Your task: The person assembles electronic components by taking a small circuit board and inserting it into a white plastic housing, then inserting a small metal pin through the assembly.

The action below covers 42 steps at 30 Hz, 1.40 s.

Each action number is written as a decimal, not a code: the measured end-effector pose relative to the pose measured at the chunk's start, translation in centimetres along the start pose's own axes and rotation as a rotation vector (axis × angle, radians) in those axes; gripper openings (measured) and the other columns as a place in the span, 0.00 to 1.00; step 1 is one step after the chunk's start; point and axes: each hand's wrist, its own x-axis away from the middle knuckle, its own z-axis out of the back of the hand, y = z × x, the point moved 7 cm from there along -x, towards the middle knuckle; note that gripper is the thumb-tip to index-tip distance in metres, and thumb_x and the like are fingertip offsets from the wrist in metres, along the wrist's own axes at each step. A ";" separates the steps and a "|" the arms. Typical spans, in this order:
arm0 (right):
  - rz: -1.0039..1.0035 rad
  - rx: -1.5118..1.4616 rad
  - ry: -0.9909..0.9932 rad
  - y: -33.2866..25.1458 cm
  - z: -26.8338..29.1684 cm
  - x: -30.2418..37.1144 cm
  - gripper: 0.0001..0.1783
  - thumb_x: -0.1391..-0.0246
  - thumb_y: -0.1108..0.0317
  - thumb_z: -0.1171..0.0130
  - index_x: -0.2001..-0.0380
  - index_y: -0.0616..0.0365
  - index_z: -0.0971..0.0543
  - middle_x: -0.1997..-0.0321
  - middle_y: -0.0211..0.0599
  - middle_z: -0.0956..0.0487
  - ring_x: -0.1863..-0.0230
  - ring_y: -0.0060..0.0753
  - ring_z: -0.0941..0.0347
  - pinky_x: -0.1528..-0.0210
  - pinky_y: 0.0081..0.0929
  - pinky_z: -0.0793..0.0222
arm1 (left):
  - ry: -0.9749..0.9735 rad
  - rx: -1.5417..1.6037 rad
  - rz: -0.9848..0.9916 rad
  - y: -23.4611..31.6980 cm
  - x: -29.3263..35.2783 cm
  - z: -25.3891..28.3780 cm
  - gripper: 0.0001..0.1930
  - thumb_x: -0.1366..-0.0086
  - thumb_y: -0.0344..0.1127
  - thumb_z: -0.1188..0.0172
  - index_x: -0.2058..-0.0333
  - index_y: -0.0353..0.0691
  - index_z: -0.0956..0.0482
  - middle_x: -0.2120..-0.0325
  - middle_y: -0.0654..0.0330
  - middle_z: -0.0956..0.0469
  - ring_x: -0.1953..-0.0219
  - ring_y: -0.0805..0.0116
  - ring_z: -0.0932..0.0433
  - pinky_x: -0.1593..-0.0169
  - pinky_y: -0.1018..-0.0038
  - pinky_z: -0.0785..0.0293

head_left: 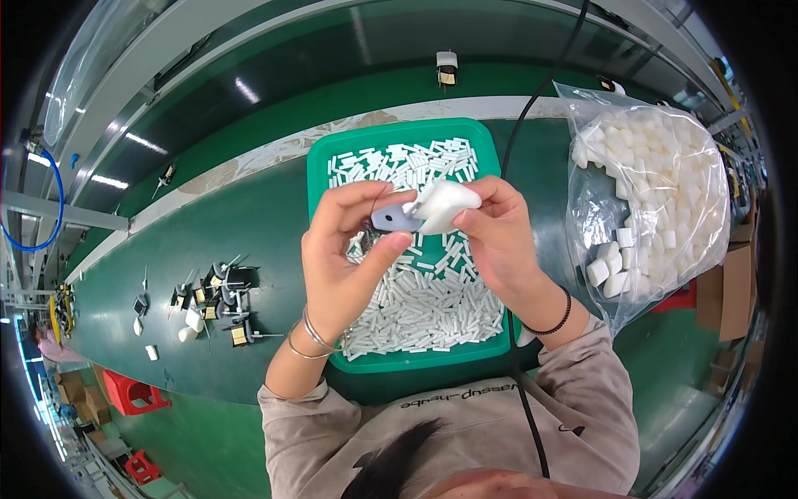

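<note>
Over the middle of a green tray (399, 127), both my hands are raised and brought close together. My left hand (337, 249) pinches a small grey-blue plastic part (391, 219) with a dark hole in it, between thumb and fingers. In my right hand (501, 237) is a white rounded plastic cap (449, 205), gripped by thumb and forefinger. The two pieces meet between my hands; whether they are joined I cannot tell. Many short white sticks (432, 312) lie loose in the tray below, heaped more thickly at its near end.
To the right lies a clear plastic bag (648, 183) full of white caps. Several dark small assemblies (218, 291) with wires sit on the green bench at left, near a few white caps. A black cable (532, 100) runs down past the tray. Another assembly (446, 71) stands beyond the ledge.
</note>
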 end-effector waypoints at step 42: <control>0.693 1.654 0.165 -14.0 4.9 3.3 0.18 0.65 0.71 0.37 0.64 0.55 0.24 0.58 0.37 0.26 0.56 0.42 0.32 0.54 0.33 0.37 | 0.244 -0.302 0.488 -18.2 -15.6 18.8 0.11 0.48 0.38 0.40 0.68 0.38 0.23 0.77 0.64 0.25 0.77 0.77 0.28 0.76 0.83 0.35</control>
